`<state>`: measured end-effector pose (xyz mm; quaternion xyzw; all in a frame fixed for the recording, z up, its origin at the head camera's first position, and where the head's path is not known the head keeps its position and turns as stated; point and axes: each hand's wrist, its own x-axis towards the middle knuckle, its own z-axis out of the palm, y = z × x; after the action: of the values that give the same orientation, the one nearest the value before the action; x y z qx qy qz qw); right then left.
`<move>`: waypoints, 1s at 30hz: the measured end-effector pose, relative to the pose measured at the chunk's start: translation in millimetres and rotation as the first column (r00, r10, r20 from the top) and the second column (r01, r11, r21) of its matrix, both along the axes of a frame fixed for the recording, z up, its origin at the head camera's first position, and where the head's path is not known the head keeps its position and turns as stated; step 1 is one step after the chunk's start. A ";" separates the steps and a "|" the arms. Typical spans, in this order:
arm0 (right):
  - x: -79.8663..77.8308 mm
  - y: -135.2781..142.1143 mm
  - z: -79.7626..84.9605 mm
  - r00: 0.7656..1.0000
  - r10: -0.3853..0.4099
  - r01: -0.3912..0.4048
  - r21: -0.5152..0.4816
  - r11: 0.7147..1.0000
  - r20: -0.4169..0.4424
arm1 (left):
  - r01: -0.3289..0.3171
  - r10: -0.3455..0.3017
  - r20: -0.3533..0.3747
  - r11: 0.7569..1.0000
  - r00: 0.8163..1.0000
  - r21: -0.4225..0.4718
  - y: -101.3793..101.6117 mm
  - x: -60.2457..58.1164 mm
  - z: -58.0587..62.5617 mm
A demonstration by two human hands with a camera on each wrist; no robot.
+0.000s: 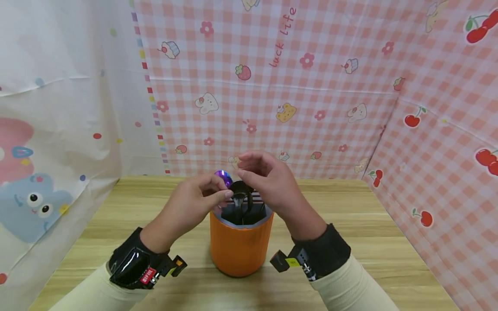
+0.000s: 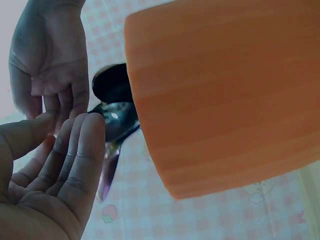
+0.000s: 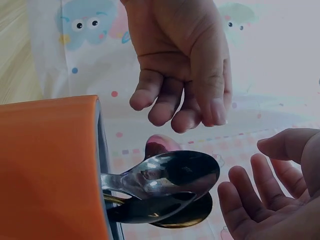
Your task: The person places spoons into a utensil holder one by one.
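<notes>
An orange ribbed container (image 1: 241, 250) stands upright on the table with a grey inner wall. Several spoons rise from it, bowls up: a shiny dark spoon (image 3: 185, 172), others crowded behind it, and a purple-blue iridescent spoon (image 1: 223, 176) at the back left. My left hand (image 1: 198, 196) hovers at the left of the rim, fingers loosely bent, beside the spoon bowls. On the other side, my right hand (image 1: 270, 183) is raised a little higher, its fingers relaxed and slightly bent. Both wrist views show the two palms facing each other with nothing held.
The container rests on a wood-grain table (image 1: 155, 268). Behind it hangs a pink checked cloth (image 1: 264, 90) with small printed pictures; a white printed cloth (image 1: 78, 108) hangs at the left and a cherry-print cloth (image 1: 447, 142) at the right.
</notes>
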<state>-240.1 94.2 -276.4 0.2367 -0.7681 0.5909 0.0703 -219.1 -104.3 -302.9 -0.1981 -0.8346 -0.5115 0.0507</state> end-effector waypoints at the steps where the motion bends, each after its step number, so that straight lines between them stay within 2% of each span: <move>1: 0.9 1.5 0.2 1.000 -0.002 0.002 -0.004 1.000 -0.002 | 0.013 -0.013 -0.009 1.000 1.000 0.010 1.9 1.4 0.5; 5: 4.4 6.9 0.5 1.000 -0.001 0.001 -0.027 1.000 0.006 | 0.060 -0.059 -0.022 0.997 0.998 0.051 8.7 5.1 1.4; 7: 6.0 9.1 -0.3 1.000 0.000 0.000 -0.031 1.000 0.024 | 0.058 -0.057 -0.025 0.997 0.998 0.044 11.3 6.1 1.8; 11: 9.5 13.4 -4.2 0.999 -0.006 0.006 0.000 1.000 0.052 | 0.051 -0.051 -0.021 0.998 0.998 0.020 15.5 7.9 3.0; 17: 13.2 21.9 -12.7 0.997 -0.014 0.011 0.049 0.999 0.076 | 0.079 -0.079 0.000 0.996 0.997 0.040 23.5 9.8 3.5; 24: 20.8 37.1 -25.1 0.993 -0.045 0.035 0.088 0.996 0.107 | 0.104 -0.105 0.044 0.994 0.993 0.016 36.0 9.4 -0.9; 30: 27.2 54.6 -37.3 0.987 -0.070 0.053 0.116 0.992 0.146 | 0.148 -0.149 0.043 0.989 0.988 0.016 49.4 10.1 -5.8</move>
<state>-213.0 148.7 -313.8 0.1714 -0.8100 0.5605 0.0173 -209.0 -54.9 -308.6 -0.2481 -0.8150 -0.5236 -0.0047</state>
